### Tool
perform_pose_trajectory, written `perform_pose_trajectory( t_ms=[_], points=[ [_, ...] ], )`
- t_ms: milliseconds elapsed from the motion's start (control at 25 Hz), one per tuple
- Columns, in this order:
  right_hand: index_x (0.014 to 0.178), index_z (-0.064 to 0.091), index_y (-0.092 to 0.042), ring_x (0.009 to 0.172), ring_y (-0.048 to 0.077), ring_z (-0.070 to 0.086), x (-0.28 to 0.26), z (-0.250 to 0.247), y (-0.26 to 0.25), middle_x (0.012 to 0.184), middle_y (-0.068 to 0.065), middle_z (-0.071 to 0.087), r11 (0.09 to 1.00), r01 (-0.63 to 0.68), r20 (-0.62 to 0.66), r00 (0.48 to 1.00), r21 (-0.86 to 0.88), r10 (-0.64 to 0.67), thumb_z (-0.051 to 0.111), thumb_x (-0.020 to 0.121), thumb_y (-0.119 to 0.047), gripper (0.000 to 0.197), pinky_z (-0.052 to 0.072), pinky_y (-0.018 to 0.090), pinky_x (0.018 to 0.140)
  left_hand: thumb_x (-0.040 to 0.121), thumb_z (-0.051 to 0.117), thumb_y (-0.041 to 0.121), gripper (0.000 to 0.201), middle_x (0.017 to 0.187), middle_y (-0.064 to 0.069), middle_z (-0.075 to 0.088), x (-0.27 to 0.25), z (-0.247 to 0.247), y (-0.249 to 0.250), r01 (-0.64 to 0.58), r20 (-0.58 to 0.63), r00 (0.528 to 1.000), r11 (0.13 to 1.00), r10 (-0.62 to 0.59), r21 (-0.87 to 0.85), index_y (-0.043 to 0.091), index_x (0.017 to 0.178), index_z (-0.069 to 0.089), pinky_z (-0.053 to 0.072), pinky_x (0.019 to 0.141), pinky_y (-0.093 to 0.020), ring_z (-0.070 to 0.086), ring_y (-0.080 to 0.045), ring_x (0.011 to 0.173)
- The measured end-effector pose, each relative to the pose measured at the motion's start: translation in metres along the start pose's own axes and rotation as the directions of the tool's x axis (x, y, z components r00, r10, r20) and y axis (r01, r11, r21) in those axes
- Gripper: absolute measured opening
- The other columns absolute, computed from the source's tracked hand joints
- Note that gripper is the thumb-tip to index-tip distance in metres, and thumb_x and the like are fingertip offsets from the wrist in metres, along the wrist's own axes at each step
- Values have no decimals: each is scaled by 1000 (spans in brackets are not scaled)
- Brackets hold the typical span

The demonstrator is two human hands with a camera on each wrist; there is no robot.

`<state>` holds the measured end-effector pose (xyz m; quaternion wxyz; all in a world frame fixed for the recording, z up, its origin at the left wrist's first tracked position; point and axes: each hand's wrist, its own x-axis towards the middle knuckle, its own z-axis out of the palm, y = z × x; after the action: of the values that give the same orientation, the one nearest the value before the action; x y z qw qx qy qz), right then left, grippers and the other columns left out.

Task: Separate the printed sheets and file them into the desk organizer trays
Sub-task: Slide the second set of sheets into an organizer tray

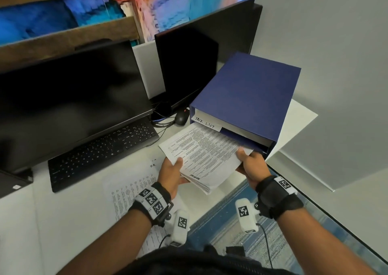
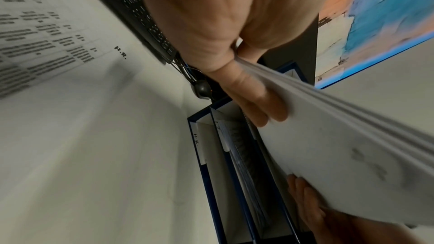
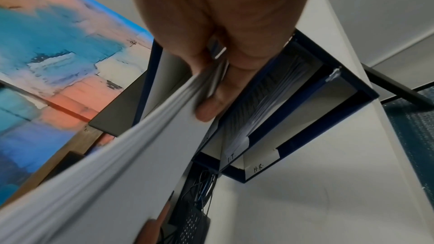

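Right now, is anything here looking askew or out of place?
The stack of printed sheets, gripped by the left hand and right hand, is fanned and uneven at its near edge. One sheet marked H.R. lies loose on the desk, not filed in the blue organizer.

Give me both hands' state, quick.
Left hand: grips the left edge of the stack of sheets.
Right hand: grips the stack's right edge, at the organizer opening.
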<state>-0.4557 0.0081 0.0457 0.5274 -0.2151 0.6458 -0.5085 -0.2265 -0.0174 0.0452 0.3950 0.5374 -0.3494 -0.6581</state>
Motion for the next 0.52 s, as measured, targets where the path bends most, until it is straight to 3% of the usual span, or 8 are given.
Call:
perform_pose_trajectory(
  t_ms=[160, 240, 360, 400, 520],
  points=[
    [113, 52, 1, 66, 25, 66, -20, -6, -6, 104, 17, 61, 987, -79, 252, 961, -140, 113, 60, 91, -16, 29, 54, 32, 52, 101, 36, 12, 36, 117, -4, 63, 9, 15, 0, -33, -16, 999, 999, 33, 3, 27, 133, 41, 58, 61, -33, 64, -19, 98],
    [109, 50, 0, 53, 19, 61, -19, -7, -3, 89, 17, 58, 990, -51, 191, 979, -133, 76, 55, 94, -13, 21, 49, 27, 45, 101, 39, 18, 32, 116, -6, 64, 13, 19, -1, 0, 1, 1000, 999, 0, 37, 23, 131, 44, 58, 61, -37, 65, -23, 96],
    [104, 52, -2, 47, 14, 47, -13, -12, 2, 63, 8, 47, 995, 23, -89, 996, -95, -31, 48, 97, -18, 18, 43, 26, 44, 98, 46, 31, 29, 107, -8, 69, 19, 21, 1, 82, 69, 993, 988, -92, 127, 16, 121, 55, 58, 63, -38, 69, -28, 87],
    [100, 55, -2, 50, 13, 45, -14, -15, 3, 63, 6, 46, 993, 16, -88, 996, -117, -26, 49, 97, -22, 21, 42, 26, 45, 98, 48, 30, 27, 103, -7, 70, 20, 23, 3, 92, 93, 990, 987, -104, 129, 13, 116, 57, 58, 64, -36, 70, -28, 84],
    [104, 53, 6, 49, 17, 49, -26, -20, 5, 65, 7, 52, 972, -95, 141, 982, -216, 127, 56, 94, -24, 32, 41, 29, 45, 97, 51, 22, 23, 100, -8, 71, 28, 30, 6, 45, 138, 988, 988, -66, 146, 4, 110, 60, 58, 71, -32, 71, -23, 83]
  ],
)
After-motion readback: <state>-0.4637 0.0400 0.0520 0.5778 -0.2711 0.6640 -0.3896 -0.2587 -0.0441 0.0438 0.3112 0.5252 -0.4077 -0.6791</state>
